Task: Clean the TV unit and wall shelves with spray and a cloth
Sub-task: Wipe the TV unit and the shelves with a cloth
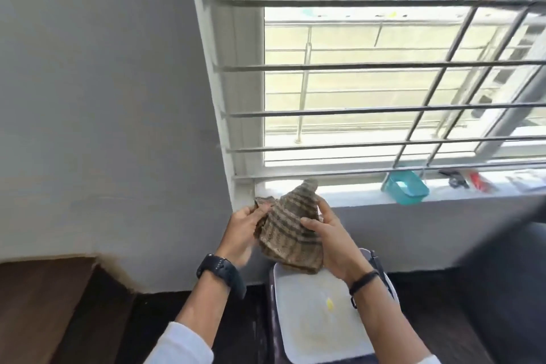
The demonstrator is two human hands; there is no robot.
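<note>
I hold a brown striped cloth (291, 230) in front of a window sill (348, 196), above a white tray (313, 331). My left hand (243, 229) pinches its left edge; my right hand (331, 233) grips its right side, thumb curled over the fabric. A teal container (409, 188) sits on the sill.

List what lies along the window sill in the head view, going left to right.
Striped cloth held up by both hands at the sill's left end → teal plastic container → small black item → red item, too blurred to name.
</note>
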